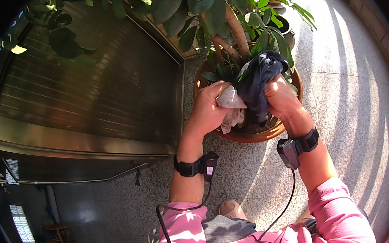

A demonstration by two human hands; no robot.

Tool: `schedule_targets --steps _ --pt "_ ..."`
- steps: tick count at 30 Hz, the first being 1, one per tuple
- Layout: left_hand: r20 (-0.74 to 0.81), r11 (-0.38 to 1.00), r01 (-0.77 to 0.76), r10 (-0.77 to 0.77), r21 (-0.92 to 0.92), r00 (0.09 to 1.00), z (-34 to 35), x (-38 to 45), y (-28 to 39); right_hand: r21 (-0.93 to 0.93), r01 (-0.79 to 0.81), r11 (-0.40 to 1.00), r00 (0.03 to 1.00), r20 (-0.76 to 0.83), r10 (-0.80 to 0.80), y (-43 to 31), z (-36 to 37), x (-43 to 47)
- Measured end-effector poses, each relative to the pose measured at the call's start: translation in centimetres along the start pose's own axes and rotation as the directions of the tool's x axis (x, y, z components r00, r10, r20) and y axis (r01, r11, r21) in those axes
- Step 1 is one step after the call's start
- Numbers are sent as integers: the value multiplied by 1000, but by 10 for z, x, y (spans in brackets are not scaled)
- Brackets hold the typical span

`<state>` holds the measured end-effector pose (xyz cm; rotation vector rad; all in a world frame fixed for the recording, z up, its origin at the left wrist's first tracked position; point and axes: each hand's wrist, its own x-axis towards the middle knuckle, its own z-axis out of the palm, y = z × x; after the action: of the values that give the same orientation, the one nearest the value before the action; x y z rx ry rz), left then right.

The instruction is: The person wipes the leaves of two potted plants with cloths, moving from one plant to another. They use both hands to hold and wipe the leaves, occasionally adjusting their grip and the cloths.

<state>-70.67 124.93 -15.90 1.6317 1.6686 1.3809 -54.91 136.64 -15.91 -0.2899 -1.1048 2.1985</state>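
My left hand (pixel 210 106) is closed around a light patterned cloth (pixel 230 98), part of which hangs below my fingers. My right hand (pixel 281 95) grips a dark blue cloth (pixel 259 78) that is bunched up and drapes beside the light one. Both hands are over a round terracotta-coloured pot (pixel 252 137), whose soil shows in part beneath the cloths. A plant with thick stems (pixel 236 29) and broad green leaves (pixel 217 10) grows from the pot. The fingertips of my right hand are hidden by the dark cloth.
A large panel with a metal frame (pixel 112 143) stands to the left. Behind the pot is a smaller dark pot (pixel 285 28) with more foliage. The speckled stone floor (pixel 337 107) carries striped sunlight. Each wrist bears a strapped device with a black cable (pixel 162 226).
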Motion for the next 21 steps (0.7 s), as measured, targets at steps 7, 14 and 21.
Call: schedule_targets --steps 7,14,21 --pt "4 993 -11 12 -118 1000 0 2 2 -29 171 985 981 -85 -173 1 -8 5" --pt "-38 924 147 -171 -353 985 -1 -6 2 314 273 909 947 -253 -197 -8 -31 -11" --pt "-210 873 93 -217 -478 953 -2 -17 -4 316 146 937 985 -130 -110 -22 -36 -40"
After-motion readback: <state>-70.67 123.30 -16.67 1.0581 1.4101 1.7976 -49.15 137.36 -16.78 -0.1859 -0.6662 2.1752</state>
